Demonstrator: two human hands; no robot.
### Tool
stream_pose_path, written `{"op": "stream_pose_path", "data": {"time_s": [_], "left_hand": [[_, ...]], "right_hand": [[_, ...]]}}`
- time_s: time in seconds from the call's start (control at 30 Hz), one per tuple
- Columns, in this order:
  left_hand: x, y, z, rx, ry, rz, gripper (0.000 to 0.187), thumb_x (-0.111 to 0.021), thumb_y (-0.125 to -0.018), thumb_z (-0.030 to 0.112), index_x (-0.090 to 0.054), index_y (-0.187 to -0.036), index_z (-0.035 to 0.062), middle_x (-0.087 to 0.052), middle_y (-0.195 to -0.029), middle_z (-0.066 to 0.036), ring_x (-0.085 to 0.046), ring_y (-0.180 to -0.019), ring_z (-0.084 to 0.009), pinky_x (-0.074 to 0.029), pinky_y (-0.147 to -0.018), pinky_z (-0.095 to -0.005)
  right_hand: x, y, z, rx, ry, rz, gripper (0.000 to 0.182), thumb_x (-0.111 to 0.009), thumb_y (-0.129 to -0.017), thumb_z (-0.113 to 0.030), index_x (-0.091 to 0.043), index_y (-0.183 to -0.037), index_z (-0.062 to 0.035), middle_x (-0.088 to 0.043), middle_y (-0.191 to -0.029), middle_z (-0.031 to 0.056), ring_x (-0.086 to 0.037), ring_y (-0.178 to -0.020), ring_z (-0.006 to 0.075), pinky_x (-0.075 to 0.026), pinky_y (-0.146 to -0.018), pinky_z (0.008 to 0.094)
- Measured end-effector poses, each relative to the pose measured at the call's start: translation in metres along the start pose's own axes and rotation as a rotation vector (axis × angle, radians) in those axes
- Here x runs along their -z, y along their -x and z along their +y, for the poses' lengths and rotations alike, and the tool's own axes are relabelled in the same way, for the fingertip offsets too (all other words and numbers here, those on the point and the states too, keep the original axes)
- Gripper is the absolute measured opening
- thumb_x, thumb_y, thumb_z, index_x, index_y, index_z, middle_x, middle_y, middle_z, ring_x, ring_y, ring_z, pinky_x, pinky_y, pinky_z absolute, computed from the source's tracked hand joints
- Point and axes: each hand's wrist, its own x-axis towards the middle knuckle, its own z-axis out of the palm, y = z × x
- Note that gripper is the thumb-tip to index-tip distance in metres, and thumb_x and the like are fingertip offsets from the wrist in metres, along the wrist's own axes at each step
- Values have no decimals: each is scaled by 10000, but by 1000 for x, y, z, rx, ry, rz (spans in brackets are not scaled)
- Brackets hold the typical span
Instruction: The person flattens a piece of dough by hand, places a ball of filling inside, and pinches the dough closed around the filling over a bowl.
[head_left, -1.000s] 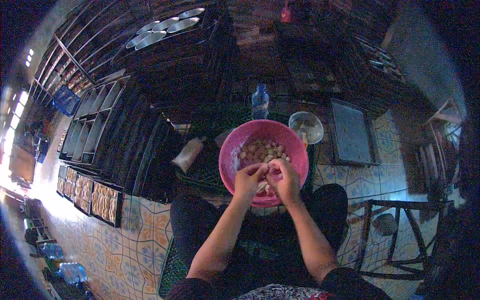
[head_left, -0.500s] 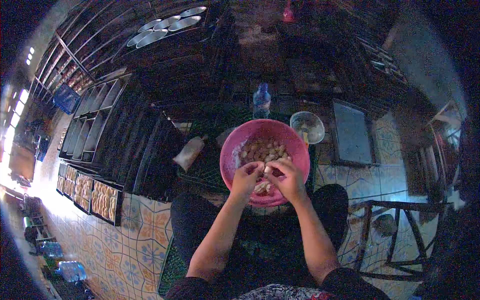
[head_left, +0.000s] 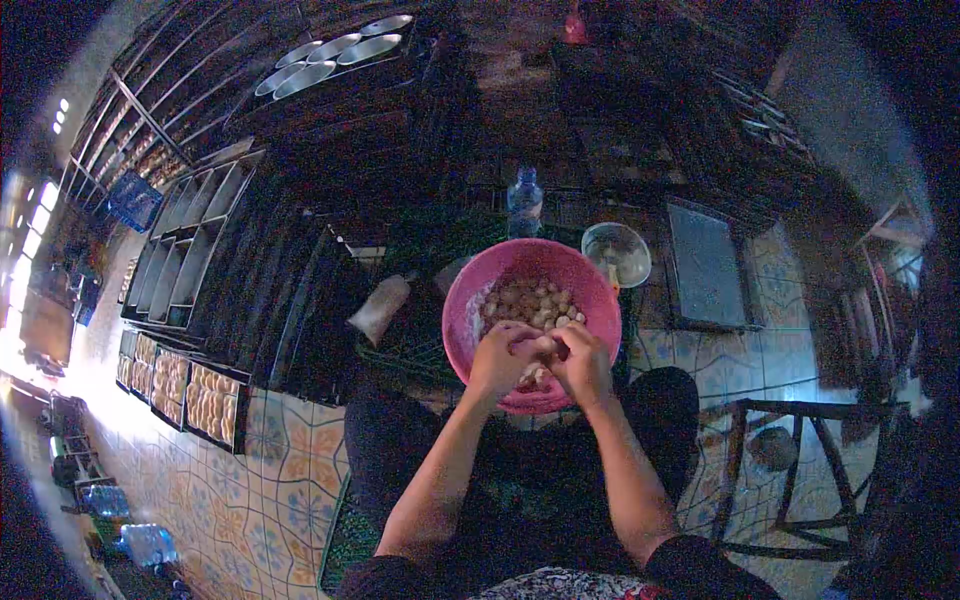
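Observation:
A pink basin (head_left: 462, 350) stands in front of my lap, with many small round pale dough balls (head_left: 545, 300) inside. My left hand (head_left: 500, 358) and my right hand (head_left: 582, 365) meet over its near half, fingers curled in and thumbs close together. Pinched between the fingertips of both hands is a small pale piece of dough (head_left: 545, 344), partly covered by the fingers. More irregular dough pieces (head_left: 534, 376) lie below my hands, near the basin's front side. White powder coats the left inner wall.
Behind the basin stand a plastic bottle (head_left: 524, 200) and a metal bowl (head_left: 638, 255). A filled clear bag (head_left: 381, 308) lies to the left. Trays of shaped dough (head_left: 212, 402) sit on the floor beside dark racks. To the right are a flat tray (head_left: 706, 265) and a dark stool frame (head_left: 790, 408).
My hands have come closer together, and the fingertips now meet around the dough piece. The basin stays in place; the view has shifted very slightly.

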Motion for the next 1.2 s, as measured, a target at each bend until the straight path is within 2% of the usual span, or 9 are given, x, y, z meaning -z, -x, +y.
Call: {"op": "stream_pose_path", "data": {"time_s": [0.1, 0.17, 0.27, 0.43, 0.5, 0.6, 0.77, 1.03, 1.2], "left_hand": [[2, -2, -6, 54, 30, -57, 251, -750, -893, 256, -712, -983, 24, -718, -992, -105, -666, -927, -221, -528, -852, -376], [-2, -1, -19, 159, 166, -38, 235, -744, -899, 251, -713, -976, 31, -716, -979, -97, -664, -915, -211, -529, -839, -369], [-13, -6, -55, 263, 293, -7, 231, -750, -891, 226, -719, -974, 14, -701, -999, -94, -650, -932, -191, -513, -846, -330], [-13, -4, -51, 178, 216, 104, 224, -742, -902, 198, -720, -960, -17, -684, -1026, -61, -621, -970, -150, -492, -868, -290], [-17, -3, -51, 374, 741, 61, 225, -730, -921, 210, -730, -979, -8, -670, -1057, -51, -609, -993, -143, -494, -864, -297], [-9, -1, -42, 430, 847, -101, 238, -729, -925, 219, -722, -1027, 3, -656, -1091, -57, -619, -960, -141, -496, -855, -292], [-15, 2, -13, 351, 470, -250, 250, -706, -946, 238, -703, -1032, 2, -665, -1037, -46, -623, -857, -122, -507, -806, -282], [-10, -6, -41, 0, 4, -28, 243, -701, -940, 231, -664, -1082, 36, -702, -1028, -47, -649, -959, -175, -523, -866, -295], [-15, -5, -44, 261, 488, -94, 251, -723, -926, 229, -681, -1061, 22, -696, -1013, -65, -664, -923, -185, -535, -837, -310]], "right_hand": [[-8, 0, 3, 65, -14, 110, 406, -830, -730, -182, -656, -1084, -85, -692, -1012, 133, -666, -957, 349, -532, -843, 447], [3, -5, -18, -245, -311, -6, 403, -822, -755, -164, -651, -1112, -88, -704, -1051, 131, -674, -981, 344, -526, -868, 428], [0, -10, -13, -1, -204, -27, 332, -795, -800, -163, -669, -1094, -75, -716, -1059, 120, -684, -1009, 320, -517, -906, 401], [11, -11, -24, -103, -291, -33, 258, -762, -847, -186, -704, -1069, -70, -724, -1073, 117, -686, -1030, 303, -511, -927, 386], [12, -13, -19, -100, -286, -41, 244, -755, -857, -197, -712, -1061, -70, -725, -1070, 115, -686, -1029, 298, -512, -923, 385], [6, -8, 5, -89, -295, -114, 277, -757, -843, -187, -713, -1098, -86, -726, -1075, 116, -684, -1036, 306, -511, -927, 387], [-11, 3, 35, 13, -13, -178, 325, -727, -832, -123, -704, -1155, -92, -696, -1135, 132, -672, -1053, 315, -513, -936, 407], [32, -13, -12, 119, -130, -132, 409, -799, -812, -184, -682, -1179, -45, -690, -1175, 156, -667, -1073, 338, -531, -950, 406], [24, -10, -20, 96, -29, -90, 354, -804, -798, -174, -704, -1108, -35, -709, -1080, 153, -686, -1014, 320, -559, -883, 395]]}}
